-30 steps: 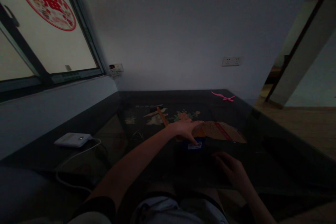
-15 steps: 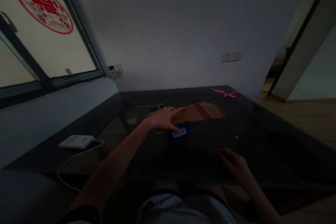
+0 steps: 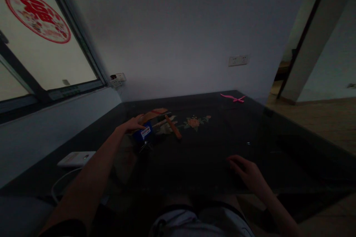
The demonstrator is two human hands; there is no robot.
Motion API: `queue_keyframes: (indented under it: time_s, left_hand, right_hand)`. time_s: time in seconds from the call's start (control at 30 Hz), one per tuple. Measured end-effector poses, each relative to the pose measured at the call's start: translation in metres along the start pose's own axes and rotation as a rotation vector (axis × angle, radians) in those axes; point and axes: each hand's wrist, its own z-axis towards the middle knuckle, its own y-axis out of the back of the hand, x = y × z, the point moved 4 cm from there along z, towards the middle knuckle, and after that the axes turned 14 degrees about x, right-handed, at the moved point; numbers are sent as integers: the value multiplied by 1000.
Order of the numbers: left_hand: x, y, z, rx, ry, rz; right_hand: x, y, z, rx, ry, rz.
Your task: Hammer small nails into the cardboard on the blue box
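Note:
My left hand [image 3: 133,123] is closed around the top of a blue box [image 3: 145,132] with a white label, at the left of the dark table. A brown cardboard piece [image 3: 155,114] with a red stripe sticks out behind the box, beyond my fingers. Just right of it lies an orange-brown stick [image 3: 173,127], slanted, beside some pale, thin items [image 3: 164,127]. A small dark metallic object [image 3: 146,146] sits in front of the box. My right hand [image 3: 244,168] rests near the front edge, fingers curled together, with nothing visible in them.
A white power bank [image 3: 76,159] with a cable lies at the front left. A pink ribbon [image 3: 235,99] is at the back right. A flower pattern [image 3: 194,122] marks the dark tabletop [image 3: 200,155]. A wall and window stand behind and left.
My left hand has moved left with the blue box and cardboard. The orange-brown stick and the flower pattern now show. My right hand has hardly moved; the view has shifted slightly.

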Motion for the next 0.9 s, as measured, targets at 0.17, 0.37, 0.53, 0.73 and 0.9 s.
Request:
queue_keyframes:
  time_s: [0.17, 0.37, 0.53, 0.73, 0.9]
  left_hand:
    - [13, -4, 9, 71, -7, -86]
    - [27, -9, 16, 132, 63, -152]
    - [17, -7, 9, 95, 111, -109]
    - [10, -2, 8, 26, 107, -27]
    - [11, 1, 11, 11, 100, 10]
  right_hand:
    - [0, 1, 1, -1, 15, -11]
    - [1, 0, 0, -3, 21, -8]
    - [0, 0, 0, 3, 31, 8]
    - [6, 3, 1, 1, 27, 25]
    - [6, 3, 3, 23, 39, 48]
